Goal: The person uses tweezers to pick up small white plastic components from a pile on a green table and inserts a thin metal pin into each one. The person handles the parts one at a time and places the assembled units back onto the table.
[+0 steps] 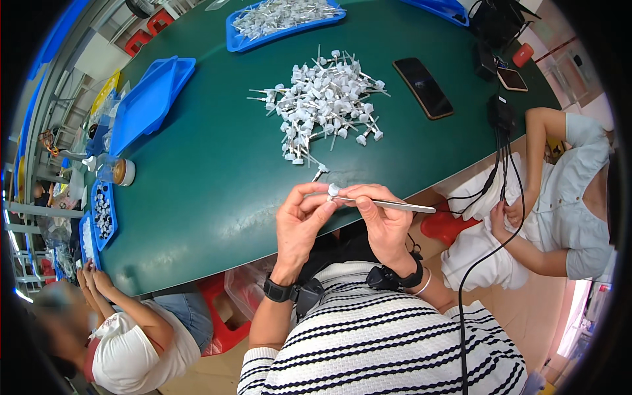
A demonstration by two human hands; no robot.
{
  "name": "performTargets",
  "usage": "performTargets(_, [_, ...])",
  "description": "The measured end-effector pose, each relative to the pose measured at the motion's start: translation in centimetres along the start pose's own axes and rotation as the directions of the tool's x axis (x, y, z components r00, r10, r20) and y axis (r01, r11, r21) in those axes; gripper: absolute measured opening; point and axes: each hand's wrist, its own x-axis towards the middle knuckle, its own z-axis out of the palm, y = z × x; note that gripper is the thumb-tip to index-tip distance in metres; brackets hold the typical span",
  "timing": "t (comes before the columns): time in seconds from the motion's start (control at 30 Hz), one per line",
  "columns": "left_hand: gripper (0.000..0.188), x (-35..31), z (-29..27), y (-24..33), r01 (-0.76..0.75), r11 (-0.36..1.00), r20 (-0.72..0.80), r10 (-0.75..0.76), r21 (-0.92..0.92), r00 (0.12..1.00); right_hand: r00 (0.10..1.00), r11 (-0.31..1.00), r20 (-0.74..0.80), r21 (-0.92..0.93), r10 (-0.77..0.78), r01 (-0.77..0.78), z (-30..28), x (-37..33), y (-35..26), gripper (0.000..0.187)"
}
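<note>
- Far L, co-wkr (135,355) in a white top, hands at the near end of a blue tray (97,255) of white pcs.
- Just behind, second blue tray (114,214), this one w/ small blk parts; a round brown-and-white container (124,172) nr it on the green tbl (204,178).
- Further back, flat blue trays (141,112), overlapping.
- Far edge, mid: another blue tray (235,41), heaped w/ whitish parts.
- Here's the action! L hand (299,227) up at the near tbl edge, thumb and fingers pinching a small white part (334,189).
- Just beyond, a lone stemmed pc (320,172) lies on the tbl; past that, a big loose pile (326,102), white heads, thin stems every which way.
- R hand (388,234) closed round steel tweezers (415,208), tips right at the L hand's part; can't tell if they've got a grip on it.
- R of the pile, a phone (422,87), dark screen; beyond, a blk box (501,113) w/ cables hanging, smaller phone (512,79) behind.
- Far R, seated person (576,191), pale-blue shirt, hands together nr lap.
</note>
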Motion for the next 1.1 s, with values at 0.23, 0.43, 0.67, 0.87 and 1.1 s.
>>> performTargets(0.23, [0.02, 0.4, -1.6, -0.2, 0.01, 0.989, 0.009, -0.011, 0.147, 1.0, 0.996, 0.992, 0.016, -0.091, -0.084, 0.086, -0.4, 0.6, -1.0, 0.017])
performTargets(0.43, [0.014, 0.3, -1.6, 0.4, -0.287, 0.724, -0.034, 0.394, 0.627, 0.919, 0.994, 0.949, -0.079, -0.301, 0.074, -0.095, -3.7, 2.1, -0.2, 0.022])
performTargets(0.67, [0.015, -0.1, 0.2, -0.8, -0.173, 0.946, -0.072, 0.2, 0.273, 0.977, 0.994, 0.996, 0.099, -0.067, -0.056, 0.062, -0.1, 0.7, -1.6, 0.021])
performTargets(0.87, [0.025, -0.3, 0.2, -0.3, -0.045, 0.988, -0.022, 0.048, 0.147, 0.999, 0.996, 0.986, 0.084, -0.16, -0.036, 0.05, -0.7, 0.7, -1.2, 0.022])
performTargets(1.1, [0.026, -0.3, -0.1, -1.4, -0.098, 0.976, -0.025, 0.105, 0.197, 0.994, 0.997, 0.989, 0.031, -0.132, -0.066, 0.07, -0.4, 0.7, -0.5, 0.015])
